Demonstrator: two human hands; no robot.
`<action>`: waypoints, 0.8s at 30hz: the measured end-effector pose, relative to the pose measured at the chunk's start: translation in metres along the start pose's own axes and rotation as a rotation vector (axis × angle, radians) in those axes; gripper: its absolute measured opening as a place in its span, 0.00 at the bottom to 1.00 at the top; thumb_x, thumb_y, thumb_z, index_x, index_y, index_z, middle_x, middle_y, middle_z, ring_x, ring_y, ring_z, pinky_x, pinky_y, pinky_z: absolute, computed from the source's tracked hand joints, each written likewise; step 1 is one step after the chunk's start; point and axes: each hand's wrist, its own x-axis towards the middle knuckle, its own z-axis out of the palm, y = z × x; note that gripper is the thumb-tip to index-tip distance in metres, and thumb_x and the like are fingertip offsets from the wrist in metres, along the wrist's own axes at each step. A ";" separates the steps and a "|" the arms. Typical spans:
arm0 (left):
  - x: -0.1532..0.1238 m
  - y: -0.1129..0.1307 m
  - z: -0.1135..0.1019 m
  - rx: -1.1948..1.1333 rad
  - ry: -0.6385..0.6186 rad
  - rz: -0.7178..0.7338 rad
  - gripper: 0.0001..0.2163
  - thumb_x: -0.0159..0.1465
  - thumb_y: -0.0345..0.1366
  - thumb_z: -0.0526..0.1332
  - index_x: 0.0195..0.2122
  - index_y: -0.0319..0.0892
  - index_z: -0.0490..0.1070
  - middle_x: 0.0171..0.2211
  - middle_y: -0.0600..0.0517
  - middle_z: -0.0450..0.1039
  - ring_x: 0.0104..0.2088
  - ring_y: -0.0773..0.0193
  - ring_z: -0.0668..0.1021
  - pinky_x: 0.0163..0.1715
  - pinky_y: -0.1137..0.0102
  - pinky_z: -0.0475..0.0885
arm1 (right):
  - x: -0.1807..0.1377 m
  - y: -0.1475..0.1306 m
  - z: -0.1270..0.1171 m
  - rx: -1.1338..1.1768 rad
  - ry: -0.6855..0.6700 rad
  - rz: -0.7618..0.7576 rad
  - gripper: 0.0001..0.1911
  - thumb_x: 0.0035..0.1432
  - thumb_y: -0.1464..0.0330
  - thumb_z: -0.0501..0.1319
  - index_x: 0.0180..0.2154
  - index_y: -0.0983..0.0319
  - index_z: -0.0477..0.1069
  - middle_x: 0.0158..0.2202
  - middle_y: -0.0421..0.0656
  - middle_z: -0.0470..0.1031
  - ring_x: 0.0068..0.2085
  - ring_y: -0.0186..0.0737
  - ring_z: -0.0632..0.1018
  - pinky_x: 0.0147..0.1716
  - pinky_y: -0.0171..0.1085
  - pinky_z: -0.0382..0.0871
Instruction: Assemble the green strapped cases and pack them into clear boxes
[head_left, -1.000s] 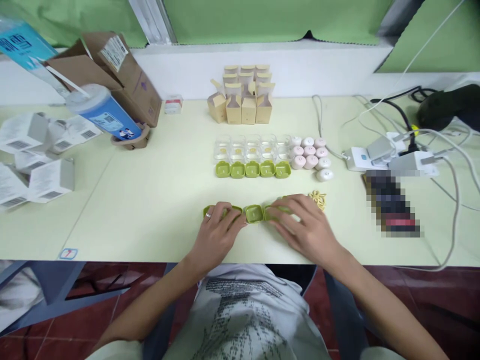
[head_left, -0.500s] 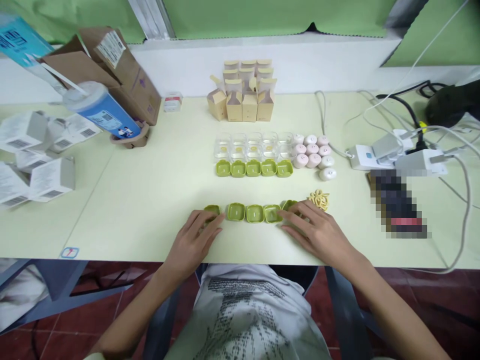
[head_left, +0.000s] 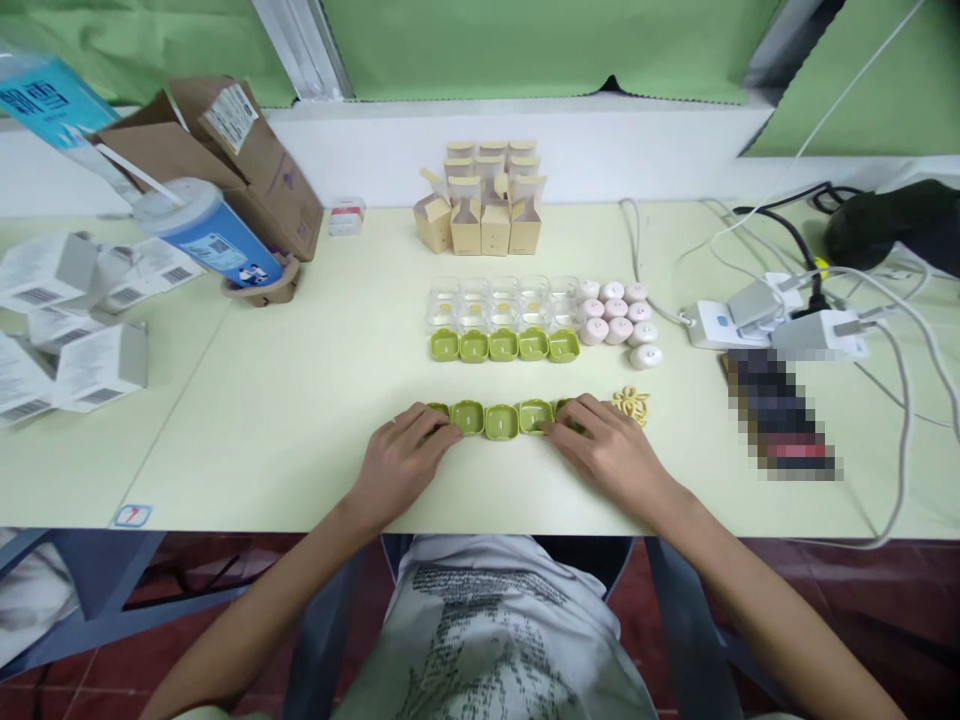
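Observation:
Several small green square cups [head_left: 502,423] stand in a row near the table's front edge, hollow side up. My left hand [head_left: 405,460] curls round the leftmost cup [head_left: 439,409], with its thumb against the neighbouring one. At the other end my right hand [head_left: 604,450] closes over the rightmost cup [head_left: 561,404], its thumb touching the cup beside it. Both end cups are mostly hidden by my fingers. Just beyond my right hand lies a small pile of yellow rings [head_left: 631,404].
Behind are a second row of green cups [head_left: 503,345], clear plastic cases [head_left: 504,300] and pink and white rounded pieces [head_left: 619,331]. Small beige boxes [head_left: 495,230] stand near the wall. To the right are a blurred phone [head_left: 780,415] and power strip [head_left: 716,325]; to the left, white boxes [head_left: 101,365] and a drink cup [head_left: 217,235].
Both hands have closed further over the end cups. The left cup has moved right against its neighbour, shutting the gap in the row. The view has shifted slightly.

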 end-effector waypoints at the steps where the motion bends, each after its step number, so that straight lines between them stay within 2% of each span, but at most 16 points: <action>1: 0.004 -0.004 0.003 -0.006 0.001 -0.001 0.06 0.77 0.27 0.64 0.43 0.43 0.79 0.39 0.51 0.83 0.40 0.62 0.81 0.38 0.68 0.76 | 0.003 0.005 0.002 0.004 -0.003 -0.004 0.08 0.74 0.76 0.65 0.39 0.62 0.80 0.41 0.47 0.81 0.42 0.45 0.75 0.38 0.41 0.66; 6: 0.023 -0.024 0.014 0.001 -0.036 0.020 0.06 0.78 0.32 0.64 0.43 0.42 0.79 0.38 0.51 0.83 0.39 0.62 0.82 0.37 0.67 0.75 | 0.022 0.025 0.008 0.027 -0.029 0.014 0.10 0.78 0.69 0.64 0.41 0.62 0.81 0.41 0.47 0.81 0.43 0.45 0.76 0.35 0.41 0.65; 9: 0.032 -0.030 0.017 0.029 -0.061 0.055 0.06 0.78 0.32 0.64 0.42 0.42 0.79 0.38 0.51 0.82 0.39 0.62 0.81 0.37 0.67 0.74 | 0.031 0.030 0.010 0.037 -0.030 0.029 0.11 0.79 0.66 0.63 0.44 0.62 0.82 0.41 0.48 0.82 0.43 0.45 0.77 0.37 0.42 0.67; 16: 0.040 -0.041 0.021 -0.007 -0.108 0.017 0.09 0.80 0.32 0.61 0.43 0.45 0.81 0.38 0.51 0.83 0.41 0.61 0.82 0.38 0.66 0.73 | 0.035 0.040 0.014 0.030 -0.034 0.079 0.11 0.79 0.67 0.62 0.44 0.61 0.83 0.40 0.48 0.82 0.42 0.45 0.77 0.38 0.43 0.68; 24: 0.042 -0.042 0.025 0.006 -0.077 0.033 0.08 0.79 0.33 0.63 0.43 0.44 0.81 0.38 0.51 0.84 0.40 0.60 0.81 0.37 0.66 0.74 | 0.043 0.034 0.017 0.010 -0.046 0.018 0.09 0.76 0.75 0.63 0.45 0.62 0.84 0.42 0.47 0.82 0.43 0.45 0.76 0.35 0.43 0.67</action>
